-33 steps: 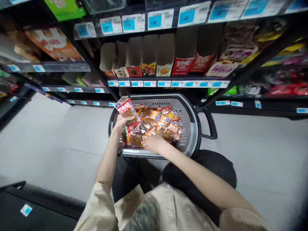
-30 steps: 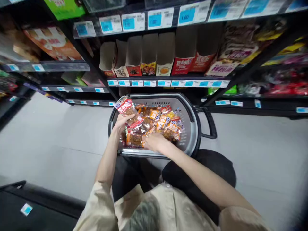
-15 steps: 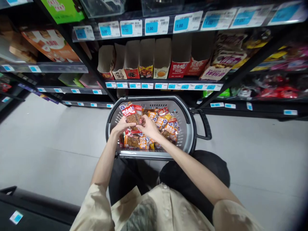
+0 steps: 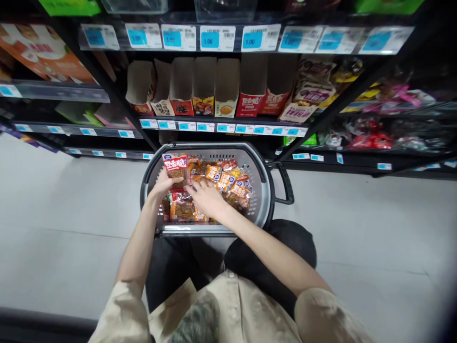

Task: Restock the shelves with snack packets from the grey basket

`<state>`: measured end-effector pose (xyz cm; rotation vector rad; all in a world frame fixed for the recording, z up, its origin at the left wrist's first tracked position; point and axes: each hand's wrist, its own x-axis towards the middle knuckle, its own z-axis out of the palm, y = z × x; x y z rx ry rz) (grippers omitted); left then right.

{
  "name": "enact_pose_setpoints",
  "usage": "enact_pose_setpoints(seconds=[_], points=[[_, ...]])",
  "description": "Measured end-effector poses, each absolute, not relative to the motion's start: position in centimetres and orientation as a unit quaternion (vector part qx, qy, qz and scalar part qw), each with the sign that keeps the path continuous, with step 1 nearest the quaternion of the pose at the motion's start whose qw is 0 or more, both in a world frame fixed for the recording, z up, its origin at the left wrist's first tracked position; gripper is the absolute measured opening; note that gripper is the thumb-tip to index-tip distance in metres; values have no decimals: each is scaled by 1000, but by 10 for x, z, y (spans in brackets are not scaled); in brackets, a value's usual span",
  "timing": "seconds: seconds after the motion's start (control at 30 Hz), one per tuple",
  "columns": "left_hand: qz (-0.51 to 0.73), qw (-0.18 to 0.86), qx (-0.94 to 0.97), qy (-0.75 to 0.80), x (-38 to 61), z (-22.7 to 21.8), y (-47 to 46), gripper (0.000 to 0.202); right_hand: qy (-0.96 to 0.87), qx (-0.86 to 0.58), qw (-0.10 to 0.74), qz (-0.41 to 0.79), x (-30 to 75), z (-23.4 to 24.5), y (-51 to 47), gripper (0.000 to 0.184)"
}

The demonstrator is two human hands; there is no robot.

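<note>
My left hand point(image 4: 163, 186) holds a red-and-clear snack packet point(image 4: 176, 164) with white lettering and brown food inside, its thumb across the front. The packet is tilted up at the left end of a grey shopping basket point(image 4: 262, 190). My right hand point(image 4: 207, 196) is just to the right of it, over the basket's contents, fingers stretched out and apart. Its fingertips are close to the held packet's lower edge; whether they touch is unclear. Several orange-and-white snack packets point(image 4: 225, 181) lie in the basket around my hands, partly hidden by the right hand.
The basket's black handle point(image 4: 285, 183) sticks out to the right. Just beyond the basket is a shelf with open display boxes point(image 4: 227, 107), price tags point(image 4: 215, 38) above them. Bagged goods point(image 4: 369, 136) fill the shelves at right. Grey floor tiles point(image 4: 357, 214) lie on both sides.
My right hand has let go of the red packet's right edge and its fingers have spread. My left hand keeps the packet. The view has shifted, so everything appears farther left.
</note>
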<state>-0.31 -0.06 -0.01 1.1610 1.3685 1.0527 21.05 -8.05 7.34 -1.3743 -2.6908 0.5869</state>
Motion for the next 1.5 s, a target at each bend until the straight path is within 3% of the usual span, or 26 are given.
enact_pose_setpoints(seconds=[0.13,0.2,0.37,0.57,0.87,1.17,1.27,1.5], points=[[321,337,582,667,-15,-3,3,68,-848,-389,-231,276,215,78,-91,36],[224,277,624,695,-20,-3,2,59,-826,-395,-283,287,216,79,-94,35],[40,204,654,727,-18,-11,-1,56,-869,-398,-154,252,227,85,-88,37],[-10,178,709,683,-15,-28,-1,61,-825,-501,-31,259,294,80,-39,43],[92,142,750,639,-23,-40,4,54,-758,-603,-138,207,355,35,13,78],[134,160,752,625,-17,-32,4,47,-736,-633,-157,180,338,14,18,37],[145,161,751,624,-16,-28,4,45,-727,-647,-149,176,337,13,23,34],[250,197,739,594,-10,-23,8,36,-697,-690,45,189,329,24,33,38]])
